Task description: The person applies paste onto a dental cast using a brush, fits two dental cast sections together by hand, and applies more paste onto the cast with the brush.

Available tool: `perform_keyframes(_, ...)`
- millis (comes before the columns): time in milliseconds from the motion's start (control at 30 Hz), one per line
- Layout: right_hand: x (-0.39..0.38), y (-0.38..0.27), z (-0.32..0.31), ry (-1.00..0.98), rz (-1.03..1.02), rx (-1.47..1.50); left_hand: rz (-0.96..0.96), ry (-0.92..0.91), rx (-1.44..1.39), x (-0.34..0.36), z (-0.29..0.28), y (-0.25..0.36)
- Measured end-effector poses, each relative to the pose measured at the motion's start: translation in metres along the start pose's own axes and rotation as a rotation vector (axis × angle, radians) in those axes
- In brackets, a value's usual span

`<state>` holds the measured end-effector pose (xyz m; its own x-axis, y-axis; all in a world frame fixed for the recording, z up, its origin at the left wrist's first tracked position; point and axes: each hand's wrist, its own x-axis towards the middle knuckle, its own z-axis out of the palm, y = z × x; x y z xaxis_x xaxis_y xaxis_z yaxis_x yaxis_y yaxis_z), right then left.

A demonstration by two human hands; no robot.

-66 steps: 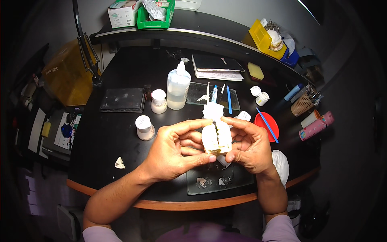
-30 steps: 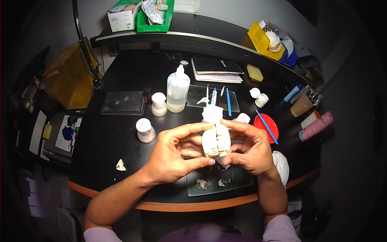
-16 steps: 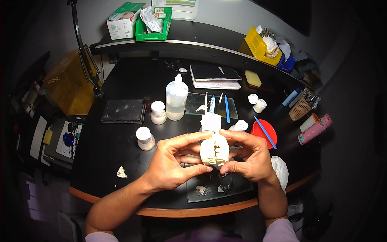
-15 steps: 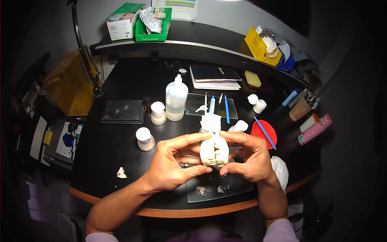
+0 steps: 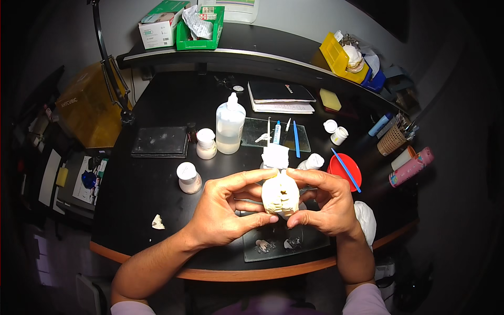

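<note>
A pale cream dental plaster cast [image 5: 280,197], brightly lit, is held up over the middle of the desk. It looks like two halves set together, with teeth shapes along the seam. My left hand [image 5: 223,210] grips its left side, index finger on top and thumb at the lower edge. On the right side, my right hand [image 5: 328,207] pinches it the same way. Both hands are closed on the cast. Below them lies a glass slab [image 5: 315,247] with small smears and bits of material. Just beyond the cast is a white, paper-like square [image 5: 275,156].
Small jars [image 5: 189,177] and a large clear bottle [image 5: 230,126] stand left of centre. A red bowl [image 5: 346,168] with a blue stick is at the right, near a white bundle [image 5: 365,223]. Beyond lie slim tools on a second glass plate [image 5: 252,137] and a notebook [image 5: 281,94].
The dark gap between the two halves of the cast has narrowed, and the halves now sit closer together. Both hands keep their grip in nearly the same place.
</note>
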<state>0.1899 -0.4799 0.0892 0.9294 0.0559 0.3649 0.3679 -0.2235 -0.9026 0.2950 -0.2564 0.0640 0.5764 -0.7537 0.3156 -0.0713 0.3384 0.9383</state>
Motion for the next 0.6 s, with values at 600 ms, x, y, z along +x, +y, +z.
perform_keyframes(600, -0.0014, 0.0011, 0.0002, 0.027, 0.024, -0.065, -0.037, -0.011, -0.045, -0.0005, 0.0003, 0.0023)
